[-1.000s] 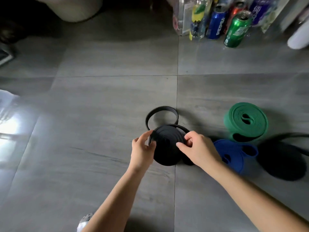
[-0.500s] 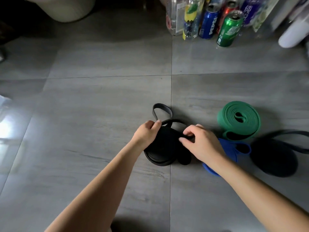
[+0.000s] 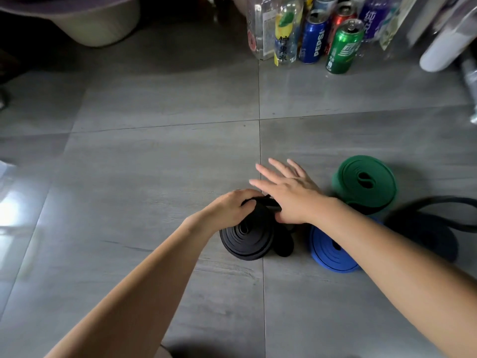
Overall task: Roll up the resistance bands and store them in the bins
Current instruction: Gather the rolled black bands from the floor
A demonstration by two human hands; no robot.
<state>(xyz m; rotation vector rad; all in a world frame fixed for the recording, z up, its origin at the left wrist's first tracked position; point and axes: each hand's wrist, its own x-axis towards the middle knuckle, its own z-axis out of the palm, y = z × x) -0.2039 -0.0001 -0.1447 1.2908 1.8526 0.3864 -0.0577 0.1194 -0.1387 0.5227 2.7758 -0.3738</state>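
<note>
Left hand (image 3: 232, 210) is clamped over the top of the black coiled rubber resistance band (image 3: 247, 240), fingers curled round its upper rim. The coil is tipped up on its edge on the grey tiled floor (image 3: 154, 177), right on the grout line running away from the person, about mid-floor. Right hand (image 3: 289, 196) is flat, fingers straight and fanned wide, gripping nothing; the heel of the palm meets the band's loose black tail just beside the left fingers.

Room to move: open tile runs out to the left of the left forearm, and more lies ahead of the right fingertips, up to the drinks along the far edge. The right side is tighter. A blue coiled rubber band (image 3: 326, 251) lies just beside the black one, partly under the right forearm. A green coiled rubber band (image 3: 366, 182) sits beyond it, and whether those two touch I cannot tell. Further right lies a dark coiled band (image 3: 426, 236), dim, with a loose strap trailing to the right edge.

Containers: a beige round plastic tub (image 3: 100, 27) stands at the far-left corner, its inside hidden. On the far edge stand a clear plastic bottle with a yellow label (image 3: 285, 34), a blue Pepsi can (image 3: 313, 40) and a green drinks can (image 3: 343, 47), close together; what they hold I cannot tell
</note>
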